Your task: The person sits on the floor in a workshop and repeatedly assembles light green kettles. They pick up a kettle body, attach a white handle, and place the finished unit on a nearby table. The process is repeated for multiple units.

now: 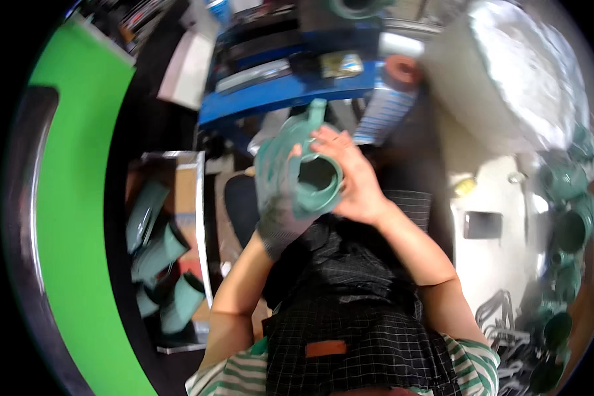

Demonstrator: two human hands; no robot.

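Note:
Both my hands hold a teal-green pitcher [323, 196] in front of my lap, its round open mouth facing up toward me. A green part like a handle or spout sticks out on its far side. My left hand [278, 188], in a thin greyish glove, is wrapped round the pitcher's left side. Bare and partly blurred, my right hand [353, 175] grips the right side, with its fingers over the upper rim.
To the left, an open box [200, 231] holds several green pitchers [158, 257]. Ahead stands a blue workbench [264, 99]. On the right, a white table [475, 264] carries a phone [483, 225], with more green vessels [564, 228] along it. Beyond is a large white sack [495, 79].

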